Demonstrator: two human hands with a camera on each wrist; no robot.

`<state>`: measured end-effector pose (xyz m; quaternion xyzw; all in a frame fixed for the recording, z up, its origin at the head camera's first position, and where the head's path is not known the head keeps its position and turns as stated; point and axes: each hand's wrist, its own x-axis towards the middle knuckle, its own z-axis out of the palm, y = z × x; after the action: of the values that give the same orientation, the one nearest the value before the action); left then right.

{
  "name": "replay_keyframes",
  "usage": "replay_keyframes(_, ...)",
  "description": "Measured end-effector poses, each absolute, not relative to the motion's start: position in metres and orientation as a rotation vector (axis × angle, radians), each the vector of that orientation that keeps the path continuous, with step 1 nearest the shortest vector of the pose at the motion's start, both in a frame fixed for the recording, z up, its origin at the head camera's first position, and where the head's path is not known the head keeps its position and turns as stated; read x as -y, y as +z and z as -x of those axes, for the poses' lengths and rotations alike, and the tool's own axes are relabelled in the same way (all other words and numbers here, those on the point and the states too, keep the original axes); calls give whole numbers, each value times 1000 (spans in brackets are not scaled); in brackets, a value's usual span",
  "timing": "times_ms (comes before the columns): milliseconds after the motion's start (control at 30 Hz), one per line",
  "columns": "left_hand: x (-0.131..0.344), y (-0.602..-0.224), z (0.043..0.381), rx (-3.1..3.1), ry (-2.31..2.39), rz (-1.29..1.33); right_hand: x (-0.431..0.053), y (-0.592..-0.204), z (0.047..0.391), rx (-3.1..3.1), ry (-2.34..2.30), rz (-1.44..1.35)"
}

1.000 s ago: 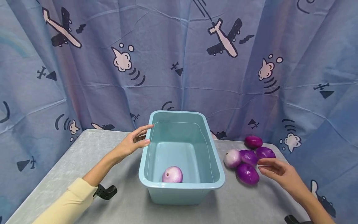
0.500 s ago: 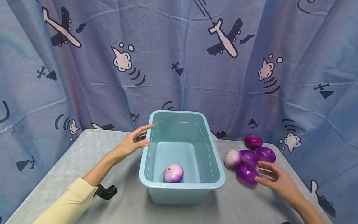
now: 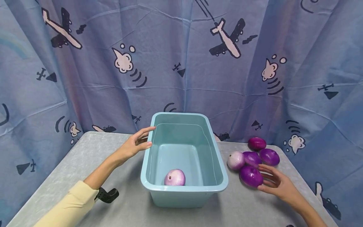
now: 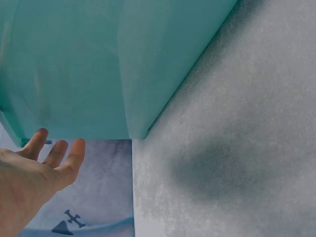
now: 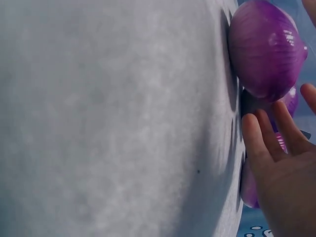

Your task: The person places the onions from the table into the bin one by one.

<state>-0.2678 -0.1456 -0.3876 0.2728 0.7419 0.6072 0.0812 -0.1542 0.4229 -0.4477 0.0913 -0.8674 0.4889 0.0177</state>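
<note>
Pale turquoise, one bin (image 3: 187, 188) sits on my grey worktop (image 3: 241, 208), its long sides running away from me. I count six onions. One, the light purple onion (image 3: 175, 177), rests inside the bin at the near end. Five are gathered to the bin's right: a whitish onion (image 3: 236, 160), a front purple onion (image 3: 251, 176), a middle purple onion (image 3: 251, 158), a right-hand purple onion (image 3: 269, 157) and a reddish onion (image 3: 257, 143) at the back.

My right grip (image 3: 279, 185) is spread, thumb and fingers apart at the right side of the front purple onion; I cannot tell whether every fingertip meets its skin. My left grip (image 3: 133, 145) is spread too, fingertips at the bin's left rim.

A strip of grey runs between the bin's right wall and the whitish onion, and a broader stretch reaches from the bin to the left edge. The right edge passes close beyond the right-hand purple onion, and the back edge is near the reddish onion.

The front purple onion partly covers the middle one and lies between my right grip and the whitish onion. The bin's near rim hides the base of the onion inside. A blue curtain (image 3: 170, 75) printed with planes hangs behind; a black band (image 3: 107, 194) shows at my left wrist.
</note>
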Motion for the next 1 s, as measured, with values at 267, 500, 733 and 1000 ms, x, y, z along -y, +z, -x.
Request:
replay_keyframes(267, 145, -387, 268, -2202, 1820, -836, -420, -449, 158, 2729, 1451, -321)
replay_keyframes(500, 145, -387, 268, -2204, 1814, -826, -416, -454, 163, 2714, 1394, -351)
replay_keyframes(733, 146, -387, 268, -2196, 1815, -814, -414, -456, 166, 2723, 1389, -314)
replay_keyframes(1000, 146, -387, 269, -2211, 1819, -809, -415, -454, 166, 2712, 1399, -308)
